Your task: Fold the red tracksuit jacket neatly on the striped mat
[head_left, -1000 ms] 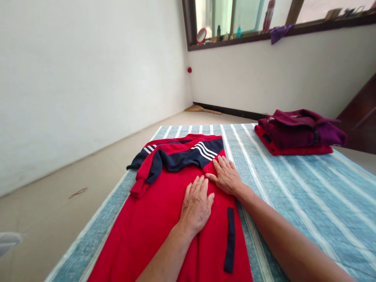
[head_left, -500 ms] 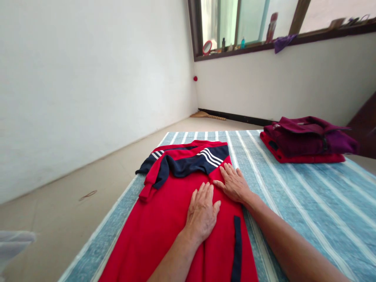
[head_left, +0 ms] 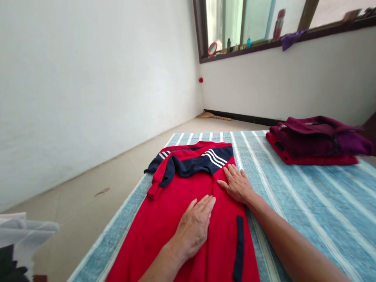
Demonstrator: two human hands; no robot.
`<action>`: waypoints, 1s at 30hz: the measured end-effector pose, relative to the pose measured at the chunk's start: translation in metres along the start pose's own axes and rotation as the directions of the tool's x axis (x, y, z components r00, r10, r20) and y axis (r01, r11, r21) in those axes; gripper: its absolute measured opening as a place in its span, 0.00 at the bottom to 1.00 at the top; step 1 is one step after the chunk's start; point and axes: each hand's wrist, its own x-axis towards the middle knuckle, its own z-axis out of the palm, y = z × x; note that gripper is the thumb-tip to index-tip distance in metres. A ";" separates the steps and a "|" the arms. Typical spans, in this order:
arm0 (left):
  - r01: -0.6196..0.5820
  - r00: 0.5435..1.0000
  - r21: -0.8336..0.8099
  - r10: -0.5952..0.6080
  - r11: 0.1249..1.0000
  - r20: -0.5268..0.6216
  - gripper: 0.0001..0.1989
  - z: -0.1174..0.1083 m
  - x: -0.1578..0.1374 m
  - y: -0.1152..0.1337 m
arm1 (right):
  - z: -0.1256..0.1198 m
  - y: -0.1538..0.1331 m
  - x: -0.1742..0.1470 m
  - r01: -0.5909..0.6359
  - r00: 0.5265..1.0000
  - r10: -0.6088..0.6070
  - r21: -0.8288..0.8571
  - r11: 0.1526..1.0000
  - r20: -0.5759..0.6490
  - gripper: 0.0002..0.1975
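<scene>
A red jacket (head_left: 164, 219) with navy panels and white stripes lies spread on the blue striped bed sheet (head_left: 264, 172). One sleeve is folded across its upper part. My left hand (head_left: 195, 223) rests on the middle of the red cloth, fingers stretched out together. Further up, near the striped shoulder, my right hand (head_left: 237, 182) lies flat with its fingers spread on the jacket's right edge. Neither hand grips the fabric. A navy strip (head_left: 239, 246) runs down the red cloth below my right hand.
Folded purple and red clothes (head_left: 317, 141) are stacked at the bed's far right. A white wall and tiled floor (head_left: 79, 196) lie to the left, with a whitish object (head_left: 26, 231) at the lower left. Bottles and a small mirror (head_left: 212, 49) line the windowsill.
My left hand has slid down the jacket toward me and turned its fingers more to the right. My right hand stays at about the same spot on the cloth. The view has shifted slightly left.
</scene>
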 end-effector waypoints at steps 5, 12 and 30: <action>0.049 0.996 0.040 -0.046 0.998 -0.081 0.30 0.013 -0.005 0.001 | 0.000 0.001 0.000 0.006 1.000 -0.005 -0.007 1.000 0.005 0.39; 0.113 0.976 0.122 -0.088 0.986 -0.197 0.26 0.026 -0.006 0.000 | -0.001 0.001 0.000 0.011 1.000 -0.012 -0.022 1.000 -0.014 0.37; 0.104 0.972 0.164 -0.065 0.981 -0.225 0.21 0.021 -0.008 0.007 | 0.004 0.003 0.000 0.000 1.000 0.000 -0.037 0.999 -0.018 0.38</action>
